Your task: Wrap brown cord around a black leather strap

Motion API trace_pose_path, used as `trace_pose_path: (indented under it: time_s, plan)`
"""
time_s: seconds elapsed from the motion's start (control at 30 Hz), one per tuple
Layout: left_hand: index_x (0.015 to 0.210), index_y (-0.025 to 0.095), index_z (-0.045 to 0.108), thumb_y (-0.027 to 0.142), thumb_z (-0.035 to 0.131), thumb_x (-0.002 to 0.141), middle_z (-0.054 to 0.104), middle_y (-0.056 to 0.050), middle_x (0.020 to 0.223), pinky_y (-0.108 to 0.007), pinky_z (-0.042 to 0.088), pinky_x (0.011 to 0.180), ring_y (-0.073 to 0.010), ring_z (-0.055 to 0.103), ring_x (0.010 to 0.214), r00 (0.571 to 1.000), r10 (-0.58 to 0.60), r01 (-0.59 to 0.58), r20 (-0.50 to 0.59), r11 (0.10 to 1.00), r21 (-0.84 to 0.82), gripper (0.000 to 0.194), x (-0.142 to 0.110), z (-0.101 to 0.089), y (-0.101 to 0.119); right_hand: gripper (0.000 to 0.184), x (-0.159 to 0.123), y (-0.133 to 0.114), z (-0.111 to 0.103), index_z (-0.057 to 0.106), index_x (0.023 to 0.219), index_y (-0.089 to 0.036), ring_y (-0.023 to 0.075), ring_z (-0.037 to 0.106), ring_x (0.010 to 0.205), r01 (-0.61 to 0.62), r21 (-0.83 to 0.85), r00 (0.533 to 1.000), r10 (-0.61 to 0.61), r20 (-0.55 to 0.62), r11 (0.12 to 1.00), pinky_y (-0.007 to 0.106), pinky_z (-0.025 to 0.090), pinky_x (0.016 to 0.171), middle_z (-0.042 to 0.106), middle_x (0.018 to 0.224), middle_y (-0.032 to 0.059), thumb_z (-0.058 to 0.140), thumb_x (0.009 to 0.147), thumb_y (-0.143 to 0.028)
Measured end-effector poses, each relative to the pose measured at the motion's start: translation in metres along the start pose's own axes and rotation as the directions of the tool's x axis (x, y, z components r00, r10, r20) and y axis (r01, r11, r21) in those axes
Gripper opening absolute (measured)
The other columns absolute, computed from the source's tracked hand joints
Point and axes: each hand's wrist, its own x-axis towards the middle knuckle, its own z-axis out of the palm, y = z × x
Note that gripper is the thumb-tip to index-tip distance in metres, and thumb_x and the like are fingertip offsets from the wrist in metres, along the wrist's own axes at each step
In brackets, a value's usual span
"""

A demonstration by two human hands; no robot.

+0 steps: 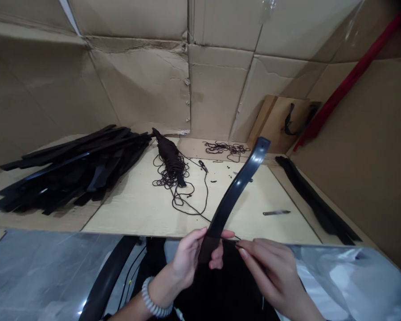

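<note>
Two grips, left hand (189,258) around black strap (232,200), right hand (270,272) seemingly pinching thin cord (230,239)

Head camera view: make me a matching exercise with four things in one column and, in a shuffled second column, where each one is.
Things:
1. Curved black strap
2. Pile of black strips
3. Dark cord
4. Small metal blade

Places:
A. Lying toward the right of the pale board
B. Held up in the left hand
C. Heaped at the far left of the work surface
D. In loops near the middle of the board

Pairs: 1-B, 2-C, 3-D, 4-A.
</note>
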Motion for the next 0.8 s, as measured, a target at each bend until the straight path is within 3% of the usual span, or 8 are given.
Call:
trace_pose_path:
  time_s: [0.17, 0.37, 0.57, 0.73, 0.8]
  plan:
    - [0.119, 0.011, 0.072, 0.046, 0.06, 0.088, 0.046, -0.001, 0.074, -0.023, 0.033, 0.05, -0.0052, 0.042, 0.045, 0.99, -0.051, 0.059, 0.13, 0.997, -0.058, 0.048, -0.005, -0.015, -0.006, 0.017, -0.013, -0.001, 0.012, 0.062, 0.095, -0.015, 0.006, 0.054, 0.061, -0.038, 0.056, 0.999, 0.039, -0.013, 0.998, 0.019, 0.04, 0.055, 0.059, 0.075, 0.0016, 0.047, 0.094, -0.01]
    - [0.101, 0.013, 0.067, 0.037, 0.079, 0.079, 0.057, -0.004, 0.085, -0.017, 0.042, 0.046, -0.0068, 0.055, 0.054, 0.988, 0.154, -0.155, 0.025, 0.956, 0.248, 0.034, -0.001, -0.013, -0.014, 0.017, -0.019, -0.007, 0.027, 0.062, 0.091, -0.014, 0.0062, 0.053, 0.062, -0.037, 0.099, 0.999, 0.038, -0.005, 0.994, 0.019, 0.037, 0.058, 0.058, 0.073, 0.0008, 0.046, 0.095, -0.01]
    - [0.1, 0.012, 0.052, 0.033, 0.079, 0.08, 0.059, -0.002, 0.084, -0.015, 0.052, 0.052, -0.0068, 0.058, 0.064, 0.98, 0.131, -0.175, 0.149, 0.924, 0.341, 0.039, 0.001, -0.013, -0.011, 0.021, -0.015, -0.009, 0.034, 0.061, 0.087, -0.012, 0.0032, 0.054, 0.066, -0.077, 0.237, 0.997, 0.074, 0.021, 0.968, 0.014, 0.037, 0.065, 0.059, 0.075, -0.0011, 0.043, 0.098, -0.009]
    - [0.098, 0.013, 0.047, 0.035, 0.08, 0.079, 0.063, -0.001, 0.073, -0.015, 0.052, 0.054, -0.0058, 0.058, 0.059, 0.984, 0.18, -0.152, -0.005, 0.845, 0.513, 0.044, -0.003, -0.008, -0.008, 0.016, -0.018, 0.0, 0.029, 0.061, 0.09, -0.014, 0.0024, 0.056, 0.071, -0.104, 0.177, 0.994, 0.096, 0.049, 0.979, 0.014, 0.038, 0.066, 0.061, 0.081, -0.0024, 0.047, 0.097, -0.01]
    - [0.099, 0.011, 0.05, 0.037, 0.08, 0.079, 0.064, -0.001, 0.071, -0.014, 0.05, 0.053, -0.0053, 0.057, 0.056, 0.986, 0.167, -0.137, -0.013, 0.848, 0.512, 0.045, -0.003, -0.007, -0.007, 0.015, -0.017, 0.003, 0.024, 0.062, 0.092, -0.014, 0.0018, 0.056, 0.072, -0.111, 0.159, 0.993, 0.103, 0.055, 0.981, 0.013, 0.039, 0.067, 0.061, 0.082, -0.0027, 0.048, 0.098, -0.01]
